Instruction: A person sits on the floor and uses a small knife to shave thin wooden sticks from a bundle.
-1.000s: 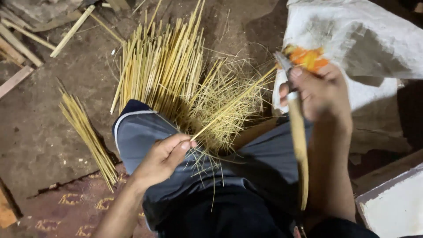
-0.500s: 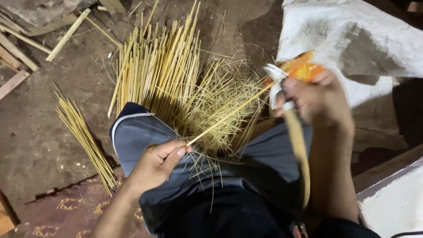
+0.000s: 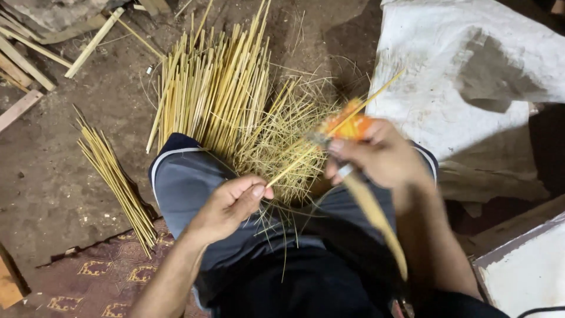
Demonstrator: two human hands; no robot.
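Raised, right hand (image 3: 382,156) (blurred) over dirt floor (image 3: 53,171), white sack (image 3: 471,76).

Packed dirt floor (image 3: 53,176) beneath me, dim light, white sack (image 3: 471,76) spread at right, scrap wood slats (image 3: 23,65) top left, patterned mat (image 3: 106,277) at bottom edge

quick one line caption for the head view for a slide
Left hand pinches one end of a thin bamboo stick while the right hand holds an orange-handled tool against it, above heaped bamboo sticks.
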